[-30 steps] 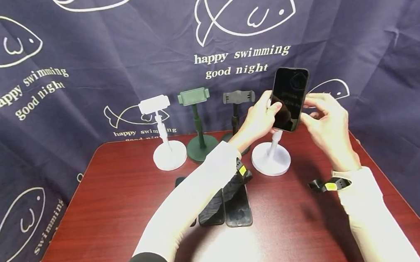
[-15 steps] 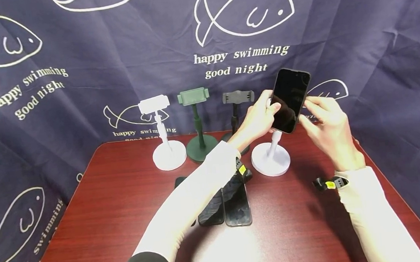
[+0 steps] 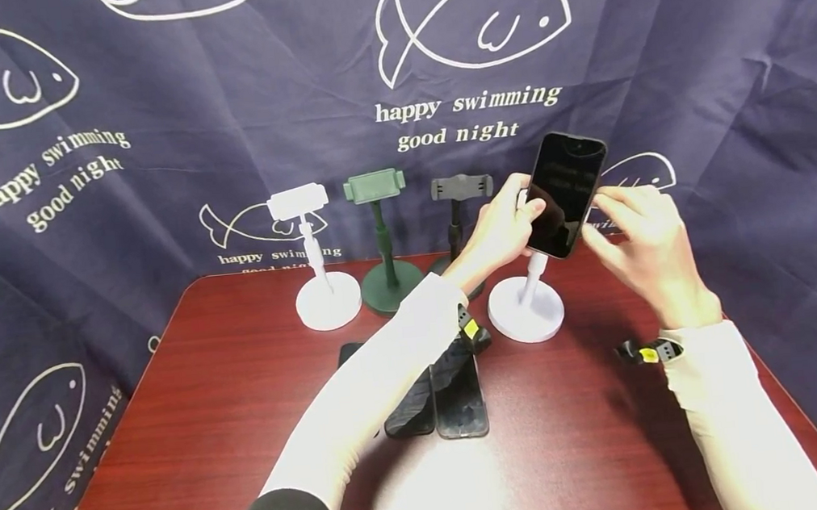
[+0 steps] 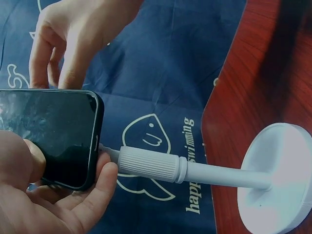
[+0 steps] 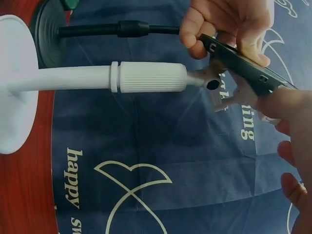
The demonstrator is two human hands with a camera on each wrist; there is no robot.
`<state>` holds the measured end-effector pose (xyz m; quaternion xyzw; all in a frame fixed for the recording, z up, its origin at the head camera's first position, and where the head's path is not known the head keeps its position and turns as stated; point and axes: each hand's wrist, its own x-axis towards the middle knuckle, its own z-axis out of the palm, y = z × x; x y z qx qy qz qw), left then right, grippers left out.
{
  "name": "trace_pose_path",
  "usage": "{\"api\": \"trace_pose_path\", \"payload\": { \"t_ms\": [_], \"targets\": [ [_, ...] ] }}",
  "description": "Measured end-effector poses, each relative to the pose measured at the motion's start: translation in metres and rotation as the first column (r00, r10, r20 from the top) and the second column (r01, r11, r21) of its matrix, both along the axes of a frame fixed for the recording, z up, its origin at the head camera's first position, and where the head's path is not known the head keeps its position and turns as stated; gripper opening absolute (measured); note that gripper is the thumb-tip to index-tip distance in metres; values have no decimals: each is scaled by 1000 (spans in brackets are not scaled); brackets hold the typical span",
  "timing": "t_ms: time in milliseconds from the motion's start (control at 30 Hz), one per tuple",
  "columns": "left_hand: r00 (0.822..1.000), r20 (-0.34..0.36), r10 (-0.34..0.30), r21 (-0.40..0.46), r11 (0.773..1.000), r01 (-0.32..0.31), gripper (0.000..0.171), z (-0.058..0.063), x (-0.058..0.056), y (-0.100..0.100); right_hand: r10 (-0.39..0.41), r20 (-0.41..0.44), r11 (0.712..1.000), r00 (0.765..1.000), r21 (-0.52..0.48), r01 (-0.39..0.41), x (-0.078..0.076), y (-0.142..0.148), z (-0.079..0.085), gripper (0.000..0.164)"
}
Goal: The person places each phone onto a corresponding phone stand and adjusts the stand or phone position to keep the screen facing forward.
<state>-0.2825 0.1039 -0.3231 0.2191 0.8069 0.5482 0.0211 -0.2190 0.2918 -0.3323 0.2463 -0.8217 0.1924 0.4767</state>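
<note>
A black smartphone [image 3: 567,192] is tilted upright against the head of a white phone stand [image 3: 526,309] at the table's right side. My left hand [image 3: 499,227] grips the phone's left edge, its thumb on the dark screen and its fingers behind. At the opposite edge, my right hand [image 3: 644,238] has bent fingers and thumb close to the phone. The right wrist view shows the right hand [image 5: 295,114] pinching a pale clamp piece [image 5: 268,118] of the stand behind the phone. The phone's body hides most of the clamp in the head view.
To the left stand another white phone stand [image 3: 328,301], a green one [image 3: 393,286] and a black one [image 3: 461,188]. Several dark phones, including one [image 3: 461,400] nearest the middle, lie flat, partly under my left sleeve. A printed blue cloth [image 3: 256,98] hangs behind the red table [image 3: 243,367].
My right hand and wrist have shifted slightly to the right. The phone has moved a little to the right too, while my left hand keeps its grip almost in place.
</note>
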Motion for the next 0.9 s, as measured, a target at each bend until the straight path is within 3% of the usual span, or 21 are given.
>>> {"api": "trace_pose_path", "payload": {
  "t_ms": [367,900],
  "targets": [
    [1000,-4,29,9,1000,-29,28,2,4,0,-30,-49,998,998,44,33,0,1,7,26],
    [997,-7,74,-29,997,-74,27,3,7,3,-30,-28,999,999,28,31,3,1,7,28]
  ]
}}
